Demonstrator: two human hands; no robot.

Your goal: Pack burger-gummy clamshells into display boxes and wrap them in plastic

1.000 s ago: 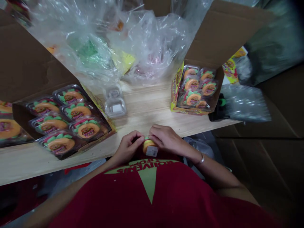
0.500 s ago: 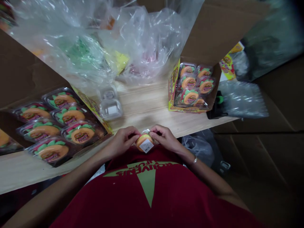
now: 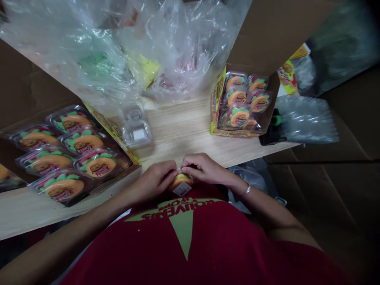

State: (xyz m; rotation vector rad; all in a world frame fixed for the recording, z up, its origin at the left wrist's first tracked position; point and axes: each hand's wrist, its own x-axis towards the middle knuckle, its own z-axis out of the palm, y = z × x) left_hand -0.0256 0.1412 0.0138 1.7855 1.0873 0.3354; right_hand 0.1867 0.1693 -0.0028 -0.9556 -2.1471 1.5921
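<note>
Close to my red shirt, both hands hold one toy burger in a clear plastic case point(image 3: 180, 181), tilted so a white barcode label point(image 3: 182, 189) faces up. My left hand point(image 3: 158, 177) has its thumb and fingers closed on the case's left edge. With a pinch, my right hand point(image 3: 202, 168) grips the top right edge. The fingertips cover part of the rim, so I cannot tell whether the lid is fully closed. Beyond the hands on the table lies an unfolded clear plastic case point(image 3: 137, 133) with a white label and no burger in it.
A display box point(image 3: 130, 156) of packed toy burgers stands at left, another display box point(image 3: 218, 128) at right. Plastic bags point(image 3: 184, 59) with coloured pieces fill the back of the wooden table point(image 3: 175, 122). Beside the right box are a black tape dispenser point(image 3: 268, 132) and stacked clear plastic point(image 3: 308, 120).
My hands have drawn closer together over the top of the case. My right hand has shifted left, and the burger sits slightly lower and more tilted.
</note>
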